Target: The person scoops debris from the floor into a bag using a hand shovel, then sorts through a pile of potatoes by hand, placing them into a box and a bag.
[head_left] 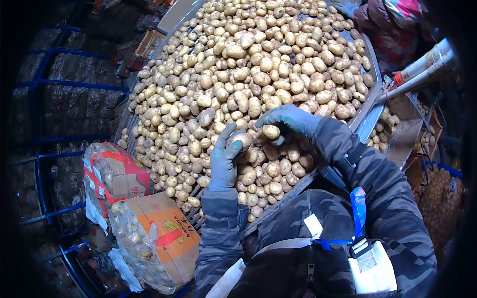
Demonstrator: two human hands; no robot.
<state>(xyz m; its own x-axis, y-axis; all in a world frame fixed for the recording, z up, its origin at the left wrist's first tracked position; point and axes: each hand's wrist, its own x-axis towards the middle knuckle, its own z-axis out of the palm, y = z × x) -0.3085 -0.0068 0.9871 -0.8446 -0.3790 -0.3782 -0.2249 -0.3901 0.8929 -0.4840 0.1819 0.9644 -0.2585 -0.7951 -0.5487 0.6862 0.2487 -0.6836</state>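
A large heap of potatoes [198, 89] covers a metal sorting table [369, 99]. My left hand [224, 158], in a grey glove, is low over the near part of the heap with its fingers curled round a potato [242, 140]. To its right, my right hand [290, 121], gloved too, arches over the heap with its fingers bent down round another potato [271, 131]. The two hands are a short way apart, palms facing the potatoes between them.
Two wrapped boxes, one marked banana [171, 233] and one with red tape [107, 174], stand at lower left. Blue racks [74, 84] hold stacked bags at left. A co-worker's gloved hand [345, 7] rests at the table's far right. White pipes [422, 69] project at right.
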